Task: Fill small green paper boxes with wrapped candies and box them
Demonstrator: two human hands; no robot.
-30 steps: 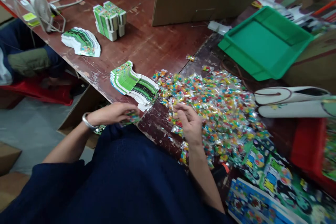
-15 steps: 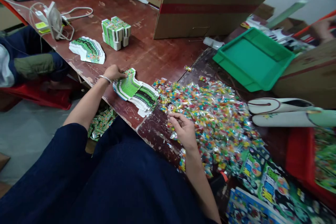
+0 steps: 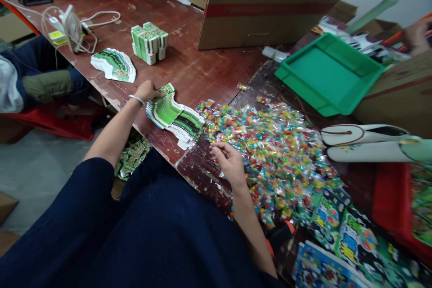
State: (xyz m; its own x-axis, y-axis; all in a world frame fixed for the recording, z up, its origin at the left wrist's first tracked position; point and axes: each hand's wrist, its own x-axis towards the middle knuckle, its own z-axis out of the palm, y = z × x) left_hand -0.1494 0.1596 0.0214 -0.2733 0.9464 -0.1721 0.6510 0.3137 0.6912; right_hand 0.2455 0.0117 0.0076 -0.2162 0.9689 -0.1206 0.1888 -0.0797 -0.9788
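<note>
My left hand (image 3: pixel 147 91), with a metal bangle at the wrist, pinches the far end of a fanned row of flat green-and-white cartons (image 3: pixel 173 114) lying on the table. My right hand (image 3: pixel 229 162) is held over the near left edge of a wide heap of small clear candy packets (image 3: pixel 276 153). Its thumb and fingers are drawn together; whether a packet is between them is hidden. A second fan of cartons (image 3: pixel 114 64) lies farther left. Behind it stand banded stacks of the same cartons (image 3: pixel 148 42).
A big cardboard box (image 3: pixel 263 18) stands at the back. To the right are a green tray (image 3: pixel 330 76), a white case (image 3: pixel 367 148) and a red bin (image 3: pixel 391 202). Printed bags (image 3: pixel 351 234) lie front right. Another person's leg (image 3: pixel 47 85) is at left, beside a white fan (image 3: pixel 71 29).
My right hand has shifted slightly left, toward the near end of the carton fan. My left hand stays at the fan's far end, slightly higher. The view has shifted a little.
</note>
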